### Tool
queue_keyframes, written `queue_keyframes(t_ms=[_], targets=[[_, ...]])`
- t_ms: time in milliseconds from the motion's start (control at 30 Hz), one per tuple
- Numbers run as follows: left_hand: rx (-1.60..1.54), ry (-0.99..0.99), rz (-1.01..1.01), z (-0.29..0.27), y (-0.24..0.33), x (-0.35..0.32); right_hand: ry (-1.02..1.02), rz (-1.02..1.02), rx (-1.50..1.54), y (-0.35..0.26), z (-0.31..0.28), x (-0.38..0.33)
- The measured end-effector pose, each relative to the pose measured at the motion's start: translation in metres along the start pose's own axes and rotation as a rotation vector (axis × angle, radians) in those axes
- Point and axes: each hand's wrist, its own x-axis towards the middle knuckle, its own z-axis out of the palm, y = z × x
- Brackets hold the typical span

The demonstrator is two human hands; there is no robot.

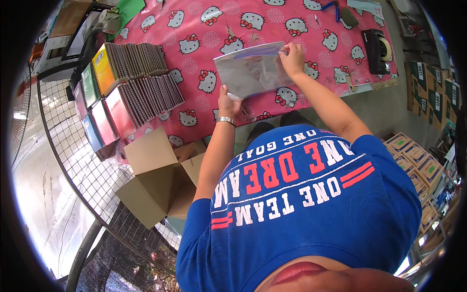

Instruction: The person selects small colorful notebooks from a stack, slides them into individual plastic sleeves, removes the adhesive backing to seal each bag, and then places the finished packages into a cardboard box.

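Head view: clear plastic sleeve (251,69) held between both hands (228,104) (292,58).

The bag (250,68) hides the left hand's (227,103) fingers and whatever it may contain. The tool (332,7) and bench (204,29) are cut off by the top edge. The carton (160,180) interior is out of sight.

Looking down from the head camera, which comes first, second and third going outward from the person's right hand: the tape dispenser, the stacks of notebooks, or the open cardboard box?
From the right hand, which pinches the shiny plastic sleeve:
1. Black tape dispenser, off to the right on the pink tablecloth.
2. Stacks of notebooks, across the table to the left.
3. Open cardboard box, below the table edge on the left, farthest.
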Motion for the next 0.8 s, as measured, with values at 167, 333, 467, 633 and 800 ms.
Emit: queue_keyframes(t_ms=[167,333,467,633,800], targets=[[-0.016,0.012,0.033,0.011,-0.006,0.005,-0.051,0.041,-0.097,0.013,0.001,0.005],[-0.062,-0.013,-0.016,0.0,-0.003,0.008,-0.396,0.092,-0.119,-0.002,-0.029,0.023],[-0.038,0.033,-0.041,0.002,-0.003,0.008,-0.43,-0.005,-0.111,-0.021,-0.044,0.033],[-0.067,0.043,-0.066,0.003,-0.005,0.011,-0.365,0.009,-0.043,-0.019,-0.035,0.024],[-0.066,-0.147,-0.155,0.011,0.007,-0.005,-0.434,0.536,0.461,-0.024,-0.042,0.032]])
